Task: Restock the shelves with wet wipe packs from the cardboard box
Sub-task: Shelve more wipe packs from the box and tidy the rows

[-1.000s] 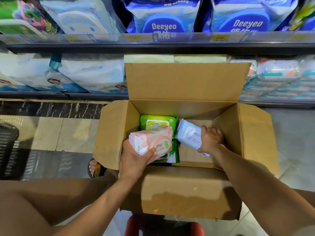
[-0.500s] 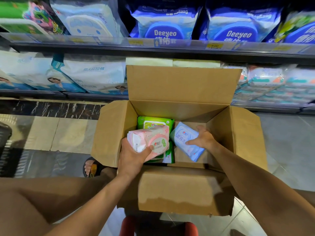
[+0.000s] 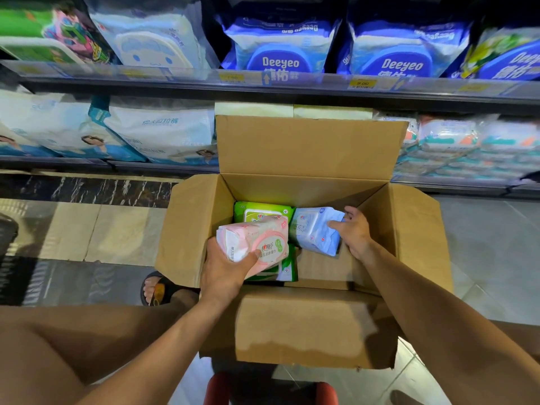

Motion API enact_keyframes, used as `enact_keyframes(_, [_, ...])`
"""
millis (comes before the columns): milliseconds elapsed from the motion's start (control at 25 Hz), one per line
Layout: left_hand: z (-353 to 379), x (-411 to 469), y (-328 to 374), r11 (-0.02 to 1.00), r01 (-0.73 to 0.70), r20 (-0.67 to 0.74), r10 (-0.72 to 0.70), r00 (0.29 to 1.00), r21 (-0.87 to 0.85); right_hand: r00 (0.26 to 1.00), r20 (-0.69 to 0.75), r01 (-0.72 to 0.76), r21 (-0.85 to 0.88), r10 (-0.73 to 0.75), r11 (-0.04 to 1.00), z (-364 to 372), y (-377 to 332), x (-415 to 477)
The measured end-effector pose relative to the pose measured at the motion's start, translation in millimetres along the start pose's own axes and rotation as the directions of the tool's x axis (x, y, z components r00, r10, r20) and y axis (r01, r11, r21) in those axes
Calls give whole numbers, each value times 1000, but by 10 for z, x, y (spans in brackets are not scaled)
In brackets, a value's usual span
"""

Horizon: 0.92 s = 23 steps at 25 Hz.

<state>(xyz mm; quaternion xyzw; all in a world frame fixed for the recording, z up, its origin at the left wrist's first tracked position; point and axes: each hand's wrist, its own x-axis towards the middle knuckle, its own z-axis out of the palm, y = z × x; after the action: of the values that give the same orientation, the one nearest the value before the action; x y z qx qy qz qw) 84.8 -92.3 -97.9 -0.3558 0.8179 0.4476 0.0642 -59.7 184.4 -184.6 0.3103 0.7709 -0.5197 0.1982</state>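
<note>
An open cardboard box (image 3: pixel 193 229) stands before me with its flaps spread. My left hand (image 3: pixel 225 270) grips a pink wet wipe pack (image 3: pixel 257 241) over the box's left half, thumb on its front. My right hand (image 3: pixel 353 232) holds a light blue wet wipe pack (image 3: pixel 312 229), tilted and lifted off the box floor, fingers curled round its right end. Green packs (image 3: pixel 260 210) lie in the box beneath the pink one, partly hidden.
Shelves face me: the lower shelf (image 3: pixel 450 182) holds stacked white wipe packs (image 3: pixel 450 141) at right and large white diaper bags (image 3: pixel 163 133) at left. Blue Deeyeo packs (image 3: pixel 280 51) fill the upper shelf. A sandalled foot (image 3: pixel 155 287) rests left of the box; a red stool (image 3: pixel 271 390) sits below.
My right hand has closed round the blue pack and raised it, tilting it up. The left hand keeps the pink pack in much the same place.
</note>
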Motion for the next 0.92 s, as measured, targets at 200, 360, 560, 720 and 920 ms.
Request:
enact_keyframes(200, [2, 30, -49, 999, 17, 4, -16, 1000, -46, 985, 7, -175, 22, 175, 984, 108, 112, -50])
enact_keyframes(360, [7, 42, -55, 999, 29, 8, -28, 1000, -39, 931, 138, -353, 109, 337, 929, 223, 50, -226])
enact_keyframes(560, [15, 80, -86, 998, 37, 25, -36, 999, -42, 964, -24, -267, -143, 266, 953, 342, 69, -136])
enact_keyframes(720, [46, 206, -206, 996, 61, 49, -58, 997, -59, 987, -74, -153, -195, 141, 969, 314, 55, -178])
enact_keyframes(920, [69, 272, -219, 985, 52, 95, -37, 995, -163, 992, -96, -113, -310, 87, 944, 41, -70, -388])
